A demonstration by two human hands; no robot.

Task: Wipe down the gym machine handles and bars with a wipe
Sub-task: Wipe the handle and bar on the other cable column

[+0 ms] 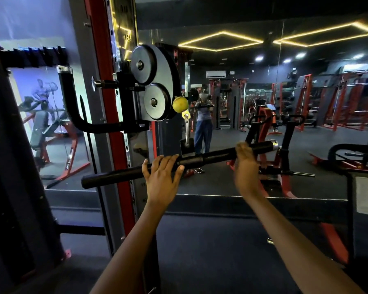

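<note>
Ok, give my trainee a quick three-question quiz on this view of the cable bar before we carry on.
1. True or false: both hands are on the black bar.
2. Which lies nearer the chrome end cap? A) left hand B) right hand
3. Fill in: the yellow ball hangs just below the two round ____.

Key
1. True: each hand wraps the bar.
2. B
3. pulleys. No wipe can be made out in either hand from this view.
</note>
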